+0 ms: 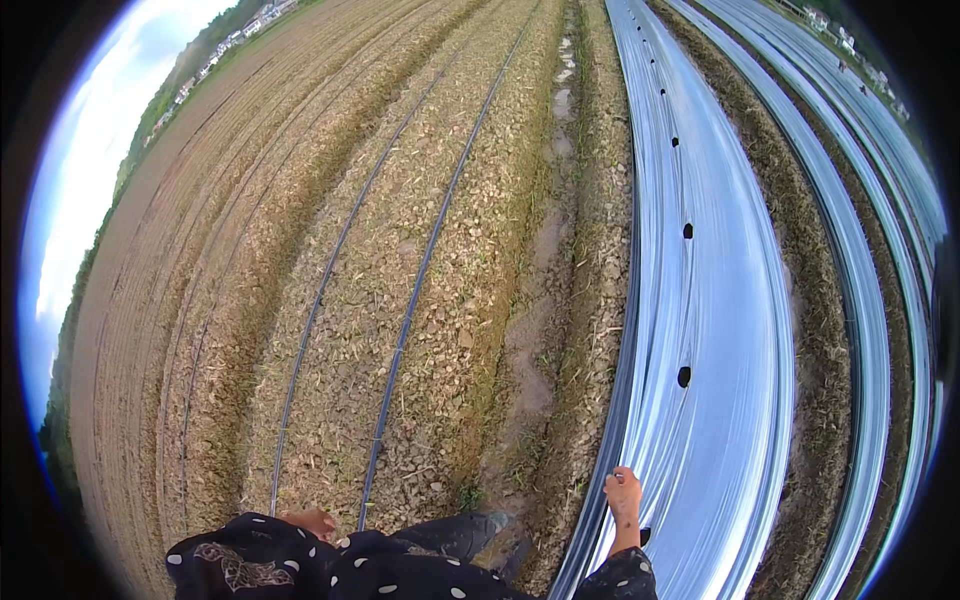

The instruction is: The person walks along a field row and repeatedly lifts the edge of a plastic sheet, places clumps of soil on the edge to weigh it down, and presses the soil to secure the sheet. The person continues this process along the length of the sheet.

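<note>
My right hand point(623, 493) is held out over the left edge of a silvery plastic mulch film point(720, 315), its fingers curled; whether it holds anything or grips the film is too small to tell. A row of dark round holes runs along the film, one hole point(684, 376) lying ahead of the hand and another beside my right wrist. My left hand point(311, 523) is at the lower left, close to my body and partly hidden by a dark sleeve with white dots; its fingers cannot be made out clearly. Near it, two black drip irrigation lines point(406, 322) run along the bare soil bed.
A muddy furrow point(525, 360) with standing water lies between the bare bed and the film-covered bed. My boot point(499, 523) is by this furrow. More film-covered beds point(862, 315) extend to the right, with soil furrows between them. Ploughed rows stretch off left towards distant buildings and trees.
</note>
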Available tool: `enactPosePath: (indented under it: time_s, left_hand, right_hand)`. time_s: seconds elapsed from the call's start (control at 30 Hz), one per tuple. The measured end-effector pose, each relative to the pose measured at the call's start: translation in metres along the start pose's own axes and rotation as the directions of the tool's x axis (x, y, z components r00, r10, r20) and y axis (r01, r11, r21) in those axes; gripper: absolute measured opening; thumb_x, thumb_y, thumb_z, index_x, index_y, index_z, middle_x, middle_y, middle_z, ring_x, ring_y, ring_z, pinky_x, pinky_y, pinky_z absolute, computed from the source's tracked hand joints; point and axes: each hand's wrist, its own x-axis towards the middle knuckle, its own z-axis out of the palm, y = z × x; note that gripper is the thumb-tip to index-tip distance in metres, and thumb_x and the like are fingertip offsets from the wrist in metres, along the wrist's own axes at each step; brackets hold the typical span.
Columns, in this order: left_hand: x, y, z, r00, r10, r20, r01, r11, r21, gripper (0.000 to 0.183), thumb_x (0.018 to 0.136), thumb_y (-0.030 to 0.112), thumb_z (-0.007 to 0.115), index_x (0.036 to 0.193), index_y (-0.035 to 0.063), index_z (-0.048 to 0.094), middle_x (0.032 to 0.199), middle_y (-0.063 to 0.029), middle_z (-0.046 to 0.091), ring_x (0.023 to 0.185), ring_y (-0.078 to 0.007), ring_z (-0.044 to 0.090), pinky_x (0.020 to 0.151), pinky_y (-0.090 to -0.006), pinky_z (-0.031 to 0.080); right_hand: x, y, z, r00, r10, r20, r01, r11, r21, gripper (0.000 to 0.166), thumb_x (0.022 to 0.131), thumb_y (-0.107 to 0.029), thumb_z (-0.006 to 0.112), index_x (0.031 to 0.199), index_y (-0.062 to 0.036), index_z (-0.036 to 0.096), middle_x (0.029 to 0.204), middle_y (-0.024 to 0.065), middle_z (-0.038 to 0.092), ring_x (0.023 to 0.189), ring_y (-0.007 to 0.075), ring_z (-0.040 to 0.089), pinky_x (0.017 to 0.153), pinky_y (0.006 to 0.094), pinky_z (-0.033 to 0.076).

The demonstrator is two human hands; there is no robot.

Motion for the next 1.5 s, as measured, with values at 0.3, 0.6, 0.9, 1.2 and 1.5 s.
enactPosePath:
  time_s: [0.3,0.6,0.9,1.2,1.5]
  left_hand:
    - [0.064,0.114,-0.064,0.835,0.536,-0.127,-0.523,0.844,0.119,0.019,0.075,0.018,0.048,0.074,0.0023,0.058,0.072,-0.0061,0.058,0.061,-0.0142,0.057,0.054,-0.0271,0.046]
    - [0.022,0.399,-0.193,0.686,0.727,0.037,-0.708,0.655,0.265,0.036,0.078,0.024,0.05,0.108,0.0055,0.047,0.096,-0.0108,0.057,0.078,-0.0185,0.056,0.068,-0.0314,0.044]
    - [-0.098,0.495,-0.413,0.512,0.576,-0.637,-0.808,0.575,-0.129,0.022,0.079,0.014,0.047,0.097,0.001,0.048,0.077,-0.0063,0.056,0.065,-0.0122,0.055,0.059,-0.025,0.045]
    - [-0.043,0.415,-0.38,0.834,0.323,-0.448,-0.249,0.944,0.218,0.024,0.069,0.022,0.056,0.085,0.0049,0.056,0.08,-0.0137,0.058,0.076,-0.0281,0.056,0.067,-0.0344,0.044]
    - [0.037,0.506,-0.422,0.926,0.31,-0.215,-0.344,0.927,-0.146,0.019,0.074,0.014,0.048,0.087,0.0016,0.054,0.069,-0.0109,0.057,0.064,-0.0173,0.058,0.058,-0.029,0.045]
  right_hand:
    - [-0.095,0.123,0.006,0.99,-0.068,0.12,0.098,0.959,-0.265,0.009,0.061,-0.013,0.051,0.063,-0.0059,0.057,0.068,0.0121,0.057,0.064,0.0267,0.054,0.057,0.0384,0.043]
    - [0.069,0.045,0.017,0.864,0.364,0.349,-0.289,0.925,-0.248,0.009,0.063,-0.013,0.051,0.06,-0.0077,0.058,0.071,0.0109,0.058,0.069,0.0263,0.056,0.06,0.0381,0.044]
    - [0.376,-0.09,-0.098,0.938,0.317,0.138,-0.341,0.913,0.222,0.024,0.069,-0.009,0.051,0.09,0.0025,0.051,0.065,0.012,0.057,0.052,0.0174,0.057,0.045,0.0259,0.044]
    - [0.426,-0.112,-0.086,0.894,0.298,0.335,-0.333,0.942,0.049,0.023,0.072,-0.017,0.053,0.084,0.0021,0.054,0.069,0.0117,0.058,0.057,0.019,0.057,0.052,0.0291,0.045]
    - [0.573,-0.165,-0.129,0.753,0.488,0.441,-0.334,0.861,-0.383,0.036,0.066,-0.028,0.057,0.092,-0.0033,0.056,0.086,0.0169,0.058,0.084,0.0311,0.054,0.074,0.0352,0.043]
